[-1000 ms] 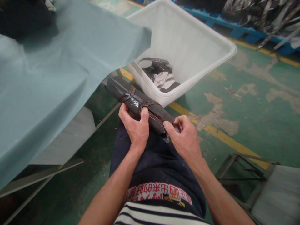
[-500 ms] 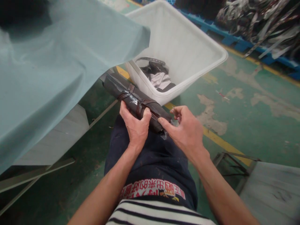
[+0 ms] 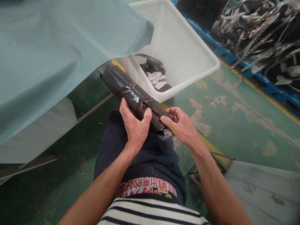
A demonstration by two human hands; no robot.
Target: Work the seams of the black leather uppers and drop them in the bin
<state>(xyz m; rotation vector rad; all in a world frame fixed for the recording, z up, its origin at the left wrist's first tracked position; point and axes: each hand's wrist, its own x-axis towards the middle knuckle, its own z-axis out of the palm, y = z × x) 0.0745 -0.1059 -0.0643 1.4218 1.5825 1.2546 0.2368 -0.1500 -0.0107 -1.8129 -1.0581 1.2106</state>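
A dark brown, leather-like roll [image 3: 150,100] lies slantwise before me. Dark strips are tied around it, and a shiny clear film shows at its middle and near end. My left hand [image 3: 137,125] grips it from below, thumb pressed on its top side. At the near right end, my right hand [image 3: 181,126] has its thumb on the roll and its fingers curled behind. A small purplish thing [image 3: 174,118], partly hidden, sits within those curled fingers; I cannot make out its kind.
A white plastic bin [image 3: 187,53] holding dark and pale scraps stands just beyond the roll. Blue-grey sheeting [image 3: 70,62] overhangs at left. A blue pallet [image 3: 234,59] with heaped strips is at upper right. A grey board on a frame [image 3: 262,184] stands at lower right.
My right hand has closed in on the roll's near end, its fingers now behind it. The roll has shifted slightly, and the whole view has turned a little.
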